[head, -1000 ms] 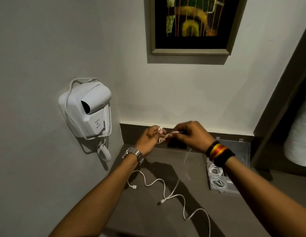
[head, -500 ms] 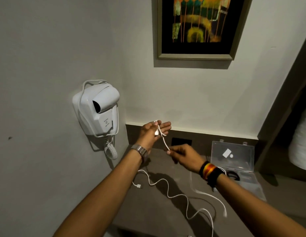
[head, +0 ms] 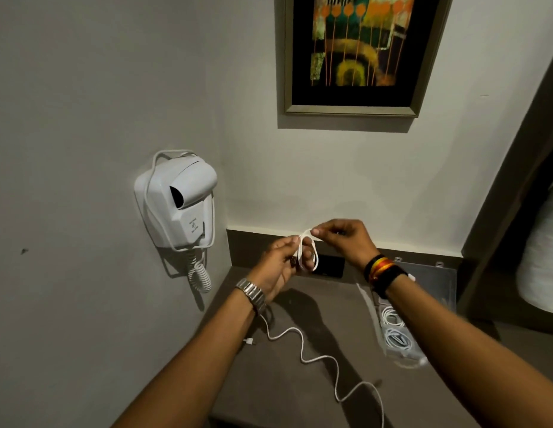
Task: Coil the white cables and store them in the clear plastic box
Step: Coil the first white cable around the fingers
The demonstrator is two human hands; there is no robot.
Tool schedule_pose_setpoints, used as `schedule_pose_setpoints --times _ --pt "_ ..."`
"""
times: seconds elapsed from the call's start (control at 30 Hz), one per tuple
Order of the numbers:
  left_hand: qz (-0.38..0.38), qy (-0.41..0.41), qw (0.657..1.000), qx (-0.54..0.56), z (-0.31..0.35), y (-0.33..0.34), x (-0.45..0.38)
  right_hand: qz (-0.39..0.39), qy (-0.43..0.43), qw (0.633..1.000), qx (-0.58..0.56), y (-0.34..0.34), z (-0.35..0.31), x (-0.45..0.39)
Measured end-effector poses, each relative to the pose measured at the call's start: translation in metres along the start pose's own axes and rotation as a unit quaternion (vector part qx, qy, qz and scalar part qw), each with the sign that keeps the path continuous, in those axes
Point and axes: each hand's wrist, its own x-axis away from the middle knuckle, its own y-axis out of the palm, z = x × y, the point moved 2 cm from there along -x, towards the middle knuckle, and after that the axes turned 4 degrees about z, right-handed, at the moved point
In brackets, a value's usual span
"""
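- Pinching the cable (head: pixel 306 253) at the top of a small loop, the right hand (head: pixel 343 242) has thumb and forefinger closed on the cord, its other fingers curled in.
- The left hand (head: pixel 276 267) grips the same loop from the left side, fingers closed around its strands; the loop hangs between the two hands, above the counter (head: pixel 284 381) and left of the box (head: pixel 423 304).
- A metal watch (head: pixel 252 293) sits on the left wrist; dark and orange-yellow bands (head: pixel 383 271) sit on the right.
- A second cable (head: pixel 318 359) snakes in waves over the counter, well left of the box, its plug lying near the counter's left edge.
- The box stands at the counter's right side with its lid raised; coiled white cables (head: pixel 395 332) lie inside, partly hidden by the right forearm.
- A dark outlet (head: pixel 329 267) is on the back ledge left of the box; a hairdryer (head: pixel 179 208) hangs on the wall further left, and a painting (head: pixel 358 50) above.
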Motion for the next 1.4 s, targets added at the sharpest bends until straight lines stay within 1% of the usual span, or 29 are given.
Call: schedule_pose_setpoints --times 0.03,0.1,0.17,0.2,0.27,0.33,0.4,0.43,0.47,0.5,0.53,0.6,0.63,0.67,0.73,0.77,0.83,0.87,0.93,1.0,1.07,1.1,1.13,1.2,1.27,1.3,1.33,1.37,1.4 --pt "0.013 -0.004 0.998 0.054 0.002 0.0 -0.001 -0.011 0.02 1.0 -0.014 0.008 0.011 0.005" --pt "0.056 0.003 0.988 0.142 0.005 -0.003 -0.006 -0.046 0.038 0.998 0.026 0.024 0.029 0.022" --pt "0.099 0.04 0.98 0.169 0.009 -0.011 -0.01 -0.104 0.032 0.987 0.12 0.038 0.037 0.044" --pt "0.121 0.059 0.979 0.155 0.011 -0.015 -0.012 -0.14 0.02 0.975 0.172 0.043 0.038 0.055" --pt "0.173 0.089 0.979 0.058 0.01 -0.026 -0.015 -0.189 -0.018 0.952 0.241 0.048 0.033 0.069" --pt "0.192 0.11 0.97 -0.102 0.005 -0.035 -0.012 -0.185 -0.062 0.942 0.274 0.044 0.018 0.07" --pt "0.165 0.107 0.938 -0.285 -0.003 -0.037 -0.001 -0.154 -0.108 0.931 0.311 0.035 -0.002 0.062" --pt "0.143 0.098 0.911 -0.373 -0.004 -0.034 0.006 -0.133 -0.128 0.928 0.324 0.03 -0.012 0.055" --pt "0.124 0.092 0.882 -0.446 -0.005 -0.031 0.012 -0.109 -0.14 0.93 0.32 0.024 -0.021 0.048" --pt "0.103 0.087 0.867 -0.48 -0.006 -0.027 0.017 -0.086 -0.144 0.939 0.299 0.018 -0.028 0.039" --pt "0.081 0.076 0.88 -0.462 -0.008 -0.024 0.019 -0.064 -0.137 0.951 0.268 0.012 -0.032 0.031" --pt "0.04 0.045 0.952 -0.3 -0.007 -0.017 0.021 -0.019 -0.099 0.975 0.197 0.004 -0.033 0.017" --pt "0.037 0.035 0.975 -0.214 -0.007 -0.014 0.021 0.003 -0.071 0.984 0.163 0.002 -0.026 0.011" --pt "0.042 0.034 0.988 -0.142 -0.006 -0.011 0.019 0.02 -0.044 0.99 0.134 0.002 -0.018 0.008" --pt "0.046 0.038 0.998 -0.025 -0.002 -0.004 0.018 0.03 0.003 0.995 0.094 0.008 0.005 0.01" --pt "0.047 0.04 0.998 0.022 0.002 -0.001 0.018 0.016 0.021 0.996 0.088 0.013 0.017 0.016" --pt "0.072 0.042 0.992 0.094 0.006 -0.002 0.016 -0.046 0.05 0.991 0.118 0.028 0.03 0.038" --pt "0.091 0.046 0.989 0.106 0.009 -0.005 0.014 -0.083 0.064 0.984 0.144 0.035 0.032 0.051" --pt "0.131 0.064 0.986 0.08 0.011 -0.013 0.009 -0.156 0.076 0.969 0.174 0.047 0.028 0.076" --pt "0.159 0.081 0.984 0.018 0.011 -0.019 0.005 -0.219 0.041 0.946 0.237 0.054 0.016 0.091" --pt "0.178 0.102 0.974 -0.1 0.008 -0.025 0.004 -0.257 -0.009 0.92 0.296 0.053 -0.003 0.095" --pt "0.175 0.11 0.964 -0.168 0.006 -0.028 0.005 -0.256 -0.04 0.91 0.323 0.051 -0.013 0.094" --pt "0.162 0.116 0.953 -0.227 0.003 -0.03 0.007 -0.236 -0.077 0.902 0.353 0.046 -0.023 0.09" --pt "0.125 0.11 0.926 -0.338 -0.003 -0.034 0.013 -0.16 -0.154 0.886 0.407 0.033 -0.041 0.078" --pt "0.079 0.103 0.905 -0.406 -0.005 -0.032 0.02 -0.09 -0.215 0.874 0.427 0.018 -0.053 0.062" --pt "0.05 0.09 0.911 -0.4 -0.004 -0.028 0.024 -0.069 -0.241 0.868 0.429 0.012 -0.056 0.053" --pt "0.021 0.072 0.929 -0.363 -0.003 -0.023 0.028 -0.06 -0.266 0.861 0.43 0.007 -0.059 0.046" --pt "0.0 0.053 0.949 -0.31 -0.002 -0.017 0.03 -0.056 -0.293 0.849 0.437 0.003 -0.06 0.04" --pt "-0.018 0.034 0.966 -0.254 0.0 -0.013 0.032 -0.045 -0.321 0.827 0.459 0.0 -0.059 0.035"
